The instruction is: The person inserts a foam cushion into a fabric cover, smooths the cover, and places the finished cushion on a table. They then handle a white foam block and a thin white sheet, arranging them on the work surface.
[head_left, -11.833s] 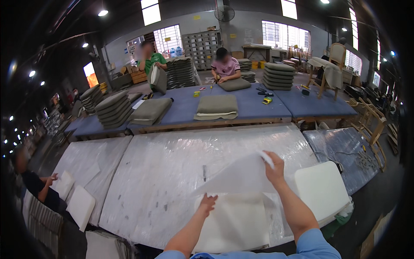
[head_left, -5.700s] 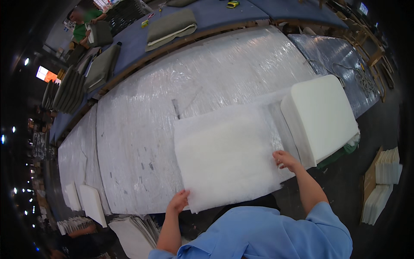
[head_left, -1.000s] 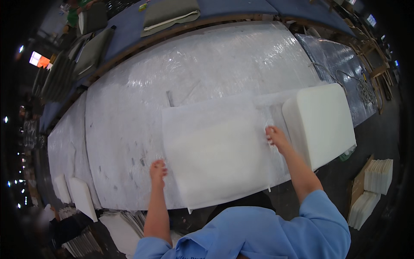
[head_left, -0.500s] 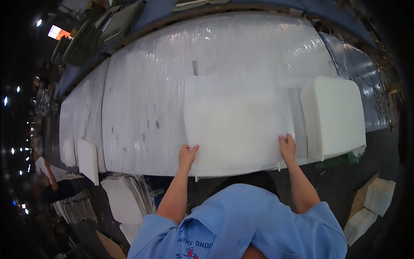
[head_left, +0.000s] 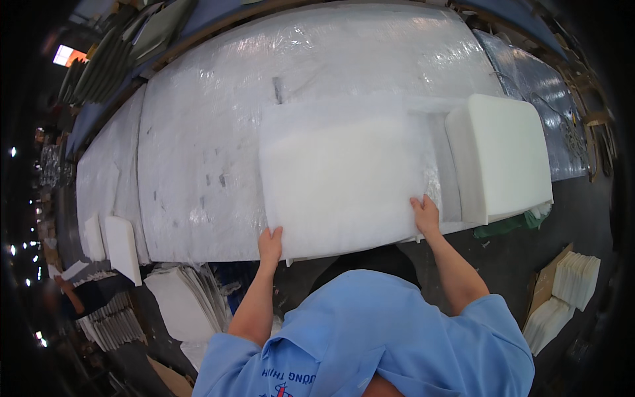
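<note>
At six o'clock, left hand (head_left: 270, 239) and right hand (head_left: 425, 214) each pinch the near edge of the white batting sheet (head_left: 344, 178), spread flat on the plastic-covered table (head_left: 198, 132). Foam cushion (head_left: 503, 155) sits at three o'clock, just beside. Risk: uneven pull could wrinkle or tear the thin sheet.

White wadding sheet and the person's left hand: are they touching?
Touching. The head view shows the left hand resting on the near edge of the white wadding sheet.
</note>
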A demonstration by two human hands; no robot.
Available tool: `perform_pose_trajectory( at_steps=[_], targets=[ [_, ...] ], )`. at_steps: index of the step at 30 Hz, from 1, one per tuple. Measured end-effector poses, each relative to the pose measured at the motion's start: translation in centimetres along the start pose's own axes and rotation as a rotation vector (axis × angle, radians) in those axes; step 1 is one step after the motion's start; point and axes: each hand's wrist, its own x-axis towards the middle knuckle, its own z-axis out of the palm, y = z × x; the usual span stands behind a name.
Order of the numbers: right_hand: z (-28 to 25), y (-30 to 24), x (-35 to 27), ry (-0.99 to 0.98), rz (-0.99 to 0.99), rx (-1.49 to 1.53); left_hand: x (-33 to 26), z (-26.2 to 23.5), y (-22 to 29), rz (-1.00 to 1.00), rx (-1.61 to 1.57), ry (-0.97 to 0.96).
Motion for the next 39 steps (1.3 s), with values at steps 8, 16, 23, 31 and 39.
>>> perform_pose_trajectory(
  at_steps=[8,16,23,31,39],
  targets=[
    [-0.4,0.0,-2.1,0.124,0.006,-0.08,-1.9,0.1,-1.4,0.036,0.161,0.112],
    [0.5,0.9,-1.4,0.18,-0.026,-0.067,-2.8,0.9,-2.8,0.057,0.196,0.13],
    [0.4,2.1,-1.1,0.122,0.038,-0.137,-2.8,0.5,-2.6,0.05,0.159,0.04],
    [0.0,1.2,-2.0,0.127,0.111,-0.055,-3.3,0.7,-1.7,-0.217,-0.042,-0.066],
    [1.3,4.5,-0.7,0.182,0.037,-0.051,-2.8,0.7,-2.4,-0.216,-0.06,0.045]
  ],
)
